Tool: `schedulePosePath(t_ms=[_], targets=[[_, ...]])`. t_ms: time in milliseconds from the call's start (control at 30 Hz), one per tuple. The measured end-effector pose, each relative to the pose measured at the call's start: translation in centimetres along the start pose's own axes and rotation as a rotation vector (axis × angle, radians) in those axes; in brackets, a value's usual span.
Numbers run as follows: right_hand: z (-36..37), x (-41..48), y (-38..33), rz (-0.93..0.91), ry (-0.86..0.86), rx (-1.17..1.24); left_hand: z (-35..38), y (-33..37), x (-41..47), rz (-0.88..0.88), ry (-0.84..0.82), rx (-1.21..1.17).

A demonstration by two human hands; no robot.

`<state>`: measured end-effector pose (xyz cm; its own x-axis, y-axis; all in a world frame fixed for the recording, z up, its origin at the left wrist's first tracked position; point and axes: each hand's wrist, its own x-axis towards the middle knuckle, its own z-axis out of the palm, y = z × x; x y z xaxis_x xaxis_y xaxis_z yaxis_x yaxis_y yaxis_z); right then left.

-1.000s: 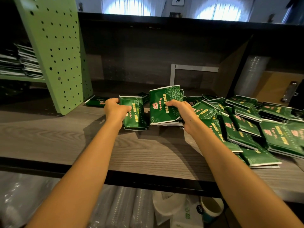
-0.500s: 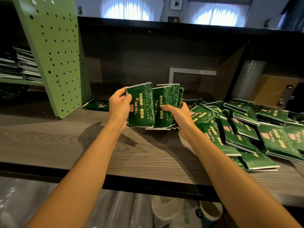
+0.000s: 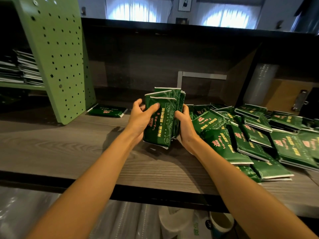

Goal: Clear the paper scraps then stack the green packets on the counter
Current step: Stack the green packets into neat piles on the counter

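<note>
A bundle of several green packets (image 3: 162, 118) stands upright just above the wooden counter (image 3: 69, 149), held between both hands. My left hand (image 3: 139, 118) grips its left side, thumb across the front packet. My right hand (image 3: 184, 123) grips the right side, fingers curled behind the bundle. A loose heap of green packets (image 3: 255, 138) spreads over the counter to the right. One single green packet (image 3: 107, 111) lies flat at the back left. No paper scraps are visible on the counter.
A green perforated metal panel (image 3: 60, 57) stands at the left, with stacked papers (image 3: 19, 68) on a shelf behind it. A dark back wall closes the counter. Below the front edge are plastic-wrapped rolls (image 3: 120, 219) and a paper cup (image 3: 221, 221).
My left hand brought its packets to the right and joined them with those in my right hand. The two groups now form one upright bundle, lifted off the counter.
</note>
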<state>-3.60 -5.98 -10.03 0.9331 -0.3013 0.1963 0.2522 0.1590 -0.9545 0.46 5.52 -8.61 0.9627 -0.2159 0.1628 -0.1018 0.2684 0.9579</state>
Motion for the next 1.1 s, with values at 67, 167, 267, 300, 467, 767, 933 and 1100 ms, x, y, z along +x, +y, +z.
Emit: schedulePosePath(t_ms=[67, 167, 267, 300, 467, 767, 933, 1100], targets=[[-0.2, -0.1, -0.2, 0.011, -0.055, 0.054, -0.1, 0.3, -0.2, -0.076, -0.068, -0.002], [-0.6, -0.1, -0.7, 0.03, -0.157, 0.027, -0.5, 0.5, -0.1, -0.029, -0.101, 0.029], [-0.7, -0.2, -1.3, 0.057, -0.224, -0.187, -0.7, 0.6, -0.1, 0.056, -0.119, 0.054], [-0.7, -0.3, -1.4, 0.05, -0.223, -0.226, -0.6, 0.6, -0.2, 0.09, -0.131, 0.062], [-1.0, -0.3, -1.6, 0.001, -0.194, -0.217, -0.3, 0.6, -0.8, 0.174, -0.194, 0.03], [-0.8, -1.0, -2.0, 0.101, -0.282, -0.218, -0.4, 0.9, -1.3, 0.075, -0.223, -0.088], [-0.8, -1.2, -2.0, 0.116, -0.268, -0.274, -0.1, 0.2, -1.5, 0.067, -0.327, 0.048], [-1.0, -1.1, -2.2, 0.126, -0.267, -0.271, -0.3, 0.7, -1.4, 0.493, -0.117, 0.339]])
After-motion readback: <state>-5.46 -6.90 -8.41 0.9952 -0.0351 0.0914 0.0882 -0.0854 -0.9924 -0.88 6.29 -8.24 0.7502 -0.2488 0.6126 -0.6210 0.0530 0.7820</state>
